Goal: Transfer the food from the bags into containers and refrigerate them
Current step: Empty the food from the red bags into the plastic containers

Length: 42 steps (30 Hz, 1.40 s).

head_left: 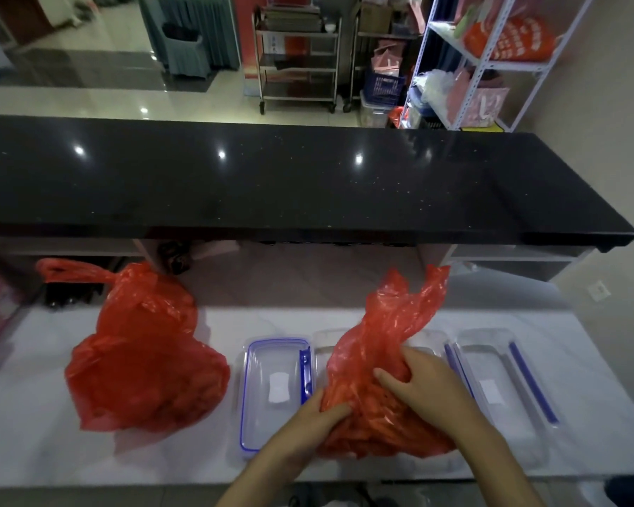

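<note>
My left hand [317, 415] pinches the near edge of the red bag [377, 378] at six o'clock on the white counter [52, 433], and my right hand [418, 382] curls its fingers into the plastic from three o'clock. The bag sits over a clear container [436, 342], an open lid [271, 389] just beside it at nine o'clock.

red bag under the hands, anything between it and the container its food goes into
Nothing visible. The red bag already sits on the clear container, left hand and right hand gripping it. The bag hides the container's inside, so I cannot tell what is there.
</note>
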Tool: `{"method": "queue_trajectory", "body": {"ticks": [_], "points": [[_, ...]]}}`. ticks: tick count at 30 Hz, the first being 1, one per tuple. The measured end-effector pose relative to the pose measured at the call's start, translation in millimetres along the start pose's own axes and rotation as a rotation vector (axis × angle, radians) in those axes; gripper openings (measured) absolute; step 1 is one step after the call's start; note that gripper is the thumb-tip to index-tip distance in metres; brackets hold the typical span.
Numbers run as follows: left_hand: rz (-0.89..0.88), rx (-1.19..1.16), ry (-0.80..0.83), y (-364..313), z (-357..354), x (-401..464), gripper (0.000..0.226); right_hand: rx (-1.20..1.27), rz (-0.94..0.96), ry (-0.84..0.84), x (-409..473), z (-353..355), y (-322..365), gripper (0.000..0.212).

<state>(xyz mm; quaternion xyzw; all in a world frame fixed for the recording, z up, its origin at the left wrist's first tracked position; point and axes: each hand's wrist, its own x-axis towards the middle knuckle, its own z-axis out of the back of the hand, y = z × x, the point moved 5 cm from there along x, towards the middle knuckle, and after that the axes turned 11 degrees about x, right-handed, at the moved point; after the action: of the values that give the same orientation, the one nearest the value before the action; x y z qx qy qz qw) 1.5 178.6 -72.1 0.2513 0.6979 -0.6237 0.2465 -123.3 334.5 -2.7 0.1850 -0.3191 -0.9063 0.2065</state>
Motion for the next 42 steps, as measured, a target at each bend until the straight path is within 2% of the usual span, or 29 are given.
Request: {"method": "queue_trajectory", "body": {"ticks": [7,11,13,15,17,19,21,23,26,29,30,32,37,42], "points": [[0.073,-0.174,-0.048,0,8,-11,0.030,0.249,-0.007,0.249,10,-7,9,0.050],[0.089,-0.197,-0.098,9,17,-9,0.028,0.291,0.006,0.309,6,-17,15,0.028],[0.089,-0.183,-0.125,14,19,-8,0.031,0.278,0.007,0.273,8,-28,7,0.022],[0.080,-0.175,-0.147,16,19,-8,0.030,0.225,0.015,0.163,12,-38,-5,0.022],[0.064,-0.115,-0.174,11,19,-12,0.023,0.246,-0.016,0.082,16,-44,-17,0.028],[0.039,-0.008,-0.195,9,23,-15,0.022,0.333,-0.040,0.089,14,-43,-21,0.038],[0.018,0.104,-0.218,10,29,-16,0.030,0.414,-0.051,0.102,6,-36,-27,0.046],[-0.007,0.180,-0.226,11,34,-17,0.044,0.490,-0.044,0.047,-6,-24,-38,0.043],[-0.035,0.151,-0.198,15,38,-13,0.057,0.521,-0.122,0.044,-30,-14,-60,0.047],[-0.062,0.155,-0.186,15,35,-12,0.048,0.563,-0.243,0.209,-49,-23,-68,0.042],[-0.081,0.152,-0.197,16,34,-10,0.047,0.551,-0.250,0.217,-51,-25,-69,0.037],[-0.122,0.113,-0.231,14,32,-10,0.043,0.525,-0.230,0.144,-49,-28,-64,0.025],[-0.184,0.145,-0.365,7,33,-12,0.029,0.533,-0.232,-0.085,-29,-27,-48,0.033],[-0.243,0.159,-0.470,-6,35,-17,0.028,0.782,-0.317,-0.157,-12,-20,-23,0.028]]}}
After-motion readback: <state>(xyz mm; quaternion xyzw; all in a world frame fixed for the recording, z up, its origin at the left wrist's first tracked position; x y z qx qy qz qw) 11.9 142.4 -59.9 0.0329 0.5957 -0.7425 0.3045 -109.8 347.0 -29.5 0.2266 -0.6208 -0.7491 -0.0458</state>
